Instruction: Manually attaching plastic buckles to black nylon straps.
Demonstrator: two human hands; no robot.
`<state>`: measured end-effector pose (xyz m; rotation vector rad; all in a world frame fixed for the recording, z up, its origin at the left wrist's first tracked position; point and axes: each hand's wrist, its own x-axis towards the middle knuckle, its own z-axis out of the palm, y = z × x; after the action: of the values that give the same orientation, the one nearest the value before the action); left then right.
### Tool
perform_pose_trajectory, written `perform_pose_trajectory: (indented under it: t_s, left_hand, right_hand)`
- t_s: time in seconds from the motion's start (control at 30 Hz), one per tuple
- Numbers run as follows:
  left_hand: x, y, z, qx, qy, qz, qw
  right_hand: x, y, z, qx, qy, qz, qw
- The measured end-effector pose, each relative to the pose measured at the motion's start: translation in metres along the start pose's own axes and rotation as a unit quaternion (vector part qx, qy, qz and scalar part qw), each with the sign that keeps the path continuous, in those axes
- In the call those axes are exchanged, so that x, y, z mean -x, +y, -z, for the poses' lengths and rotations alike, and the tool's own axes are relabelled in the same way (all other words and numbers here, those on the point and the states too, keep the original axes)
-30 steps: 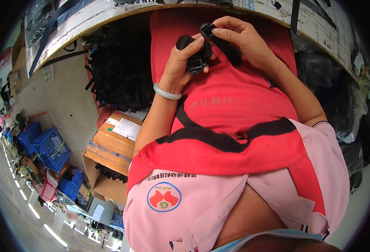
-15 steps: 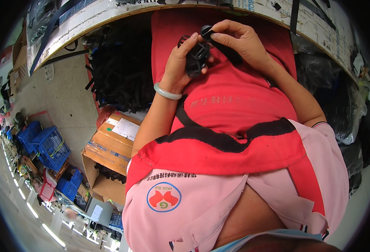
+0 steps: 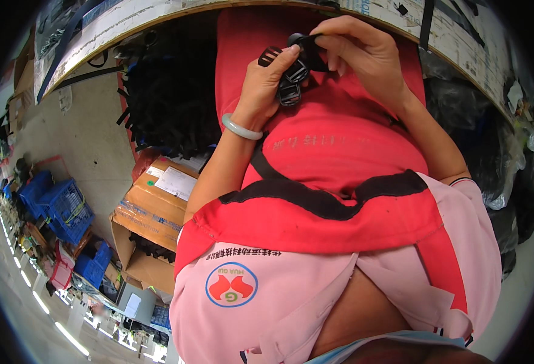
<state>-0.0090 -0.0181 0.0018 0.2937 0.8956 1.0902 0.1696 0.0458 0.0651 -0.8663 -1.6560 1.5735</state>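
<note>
I see both hands up over the red apron, just below the counter edge. My left hand grips a cluster of black plastic buckles, thumb pressed on top. My right hand pinches the top buckle between thumb and fingertips. Left of the apron, a cardboard box sits on the floor near blue crates.

One head-worn fisheye view looks steeply down the person's own front, close over the red apron, both hands raised near the top edge by the curved table rim; floor and cardboard boxes lie farther off at left (edges bend strongly)
</note>
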Motion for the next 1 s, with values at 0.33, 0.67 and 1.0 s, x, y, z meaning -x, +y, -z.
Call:
perform_pose_trajectory:
  t_s: [0.33,0.67,1.0]
  left_hand:
    - [0.003,-0.005,-0.015,-0.028,0.055,-0.027,0.998]
    - [0.004,-0.012,-0.015,-0.029,0.042,-0.080,0.995]
    - [0.004,-0.012,-0.007,-0.089,0.003,-0.066,0.994]
  right_hand:
    - [0.007,0.005,0.008,0.027,-0.002,-0.245,0.969]
    - [0.005,0.025,0.000,-0.054,0.042,-0.241,0.968]
    - [-0.012,0.048,0.034,-0.086,-0.035,-0.287,0.953]
